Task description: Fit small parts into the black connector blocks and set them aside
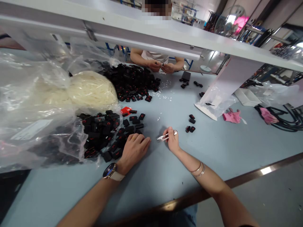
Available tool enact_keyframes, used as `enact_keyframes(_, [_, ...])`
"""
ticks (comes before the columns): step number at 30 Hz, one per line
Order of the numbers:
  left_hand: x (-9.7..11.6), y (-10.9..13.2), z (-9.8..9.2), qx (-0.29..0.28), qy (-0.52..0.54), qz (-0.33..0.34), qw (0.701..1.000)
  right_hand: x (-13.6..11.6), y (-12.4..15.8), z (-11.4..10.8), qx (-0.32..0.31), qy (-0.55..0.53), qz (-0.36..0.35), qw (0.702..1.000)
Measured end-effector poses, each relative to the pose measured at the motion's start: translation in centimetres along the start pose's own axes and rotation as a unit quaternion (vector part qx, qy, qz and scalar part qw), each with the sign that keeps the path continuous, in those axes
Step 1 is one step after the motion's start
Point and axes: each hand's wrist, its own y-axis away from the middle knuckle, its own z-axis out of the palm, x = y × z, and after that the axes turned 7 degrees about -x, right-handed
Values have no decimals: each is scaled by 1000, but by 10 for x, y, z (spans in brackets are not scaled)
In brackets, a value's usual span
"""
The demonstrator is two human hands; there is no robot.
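Observation:
My right hand (173,141) is closed round a pair of small white thread snips (165,136). Their blades point left, just above the blue-grey table (163,176). Palm down, my left hand (134,148) lies at the right edge of a heap of black plastic parts (100,134) with red marks. Its fingers are loosely bent and apart, the tips partly hidden, and I see nothing held in them. To the right of my right hand lie several loose black parts (192,121) in small groups. Small white scraps (159,118) are scattered beyond the snips.
Clear plastic bags (30,94), one with cream-coloured pieces (92,90), crowd the left side. A bigger black heap (132,78) lies farther back. Overhead runs a white shelf (118,23) with a support panel (227,78). Across the table a person's hands (162,66) hold a small dark part.

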Motion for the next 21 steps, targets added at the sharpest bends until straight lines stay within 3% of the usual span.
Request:
enact_keyframes(5, [0, 0, 2, -21, -3, 14, 1000, 3, -3, 1, 27, -12, -33, 999])
enact_keyframes(9, [-1, 1, 2, -28, -23, -1, 999, -15, -15, -20, 88, 165, -61, 981])
enact_keyframes(11, [0, 1, 2, -33, -33, -28, 999, -31, -22, -39, 103, 336, -44, 935])
enact_keyframes(14, [0, 1, 2, -41, -43, -66, 996, -55, -30, -69, 94, 576, 38, 811])
enact_keyframes(16, [0, 1, 2, -44, -32, -66, 996, -66, -32, -84, 70, 650, 120, 747])
enact_keyframes(19, [0, 0, 5, -44, 13, -28, 999, -73, -33, -94, 15, 688, 192, 700])
enact_keyframes(21, [-1, 0, 7, -42, 40, 10, 998, -72, -32, -91, -31, 690, 195, 696])
